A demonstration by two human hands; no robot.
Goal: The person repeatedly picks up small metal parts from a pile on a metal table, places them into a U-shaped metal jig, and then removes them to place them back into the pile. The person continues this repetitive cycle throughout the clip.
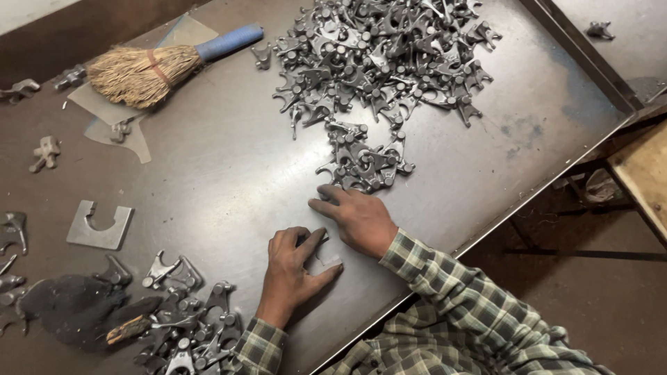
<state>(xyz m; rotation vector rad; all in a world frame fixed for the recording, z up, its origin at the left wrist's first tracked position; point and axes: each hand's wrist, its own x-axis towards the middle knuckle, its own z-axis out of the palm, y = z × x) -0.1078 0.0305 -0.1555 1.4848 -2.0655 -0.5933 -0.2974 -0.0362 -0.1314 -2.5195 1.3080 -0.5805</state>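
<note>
While both arms rest on the steel counter [229,167], dull and scuffed, the big heap of grey forged parts [382,48] sits at the far side. A smaller cluster [365,163] is pulled near, touching my right hand [358,219], fingers flat and loosely together against it. My left hand [295,267] is spread, fingertips pressing a thin flat plate [326,258] down. Sorted pile [187,312] by my left sleeve. Straw brush [149,69], blue handle, far left. Notched gauge plate [101,226] lies apart.
</note>
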